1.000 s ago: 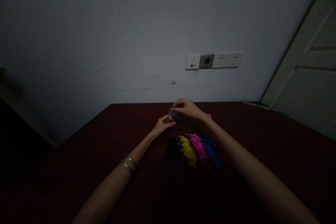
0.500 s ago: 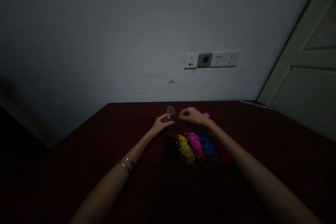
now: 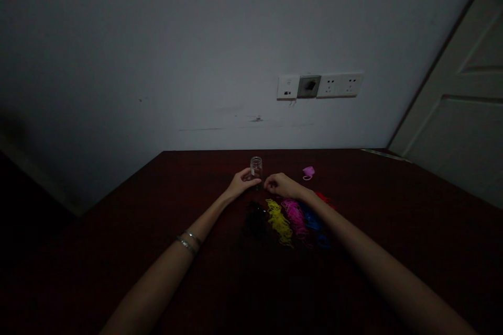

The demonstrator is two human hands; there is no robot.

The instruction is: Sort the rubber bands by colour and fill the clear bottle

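A small clear glass jar (image 3: 257, 166) stands upright on the dark red table, its mouth uncovered. My left hand (image 3: 240, 184) is closed round its lower left side. Just right of the jar, my right hand (image 3: 278, 185) hovers low with its fingertips pinched together; whatever they hold is too small or dark to make out. Nearer to me lie rows of thin stringy strands: a black pile (image 3: 256, 220), a yellow pile (image 3: 279, 223) and a pink pile (image 3: 295, 217). A blue pile (image 3: 314, 221) and a red pile (image 3: 323, 197) are partly covered by my right forearm.
A folded pink face mask (image 3: 308, 171) lies behind my right hand. The table (image 3: 188, 172) meets a pale wall with a row of sockets (image 3: 320, 86). A white panelled door (image 3: 467, 115) stands on the right.
My right hand has come down and slightly left, toward me, uncovering the face mask and hiding more of the blue and red piles. My left hand stays on the jar.
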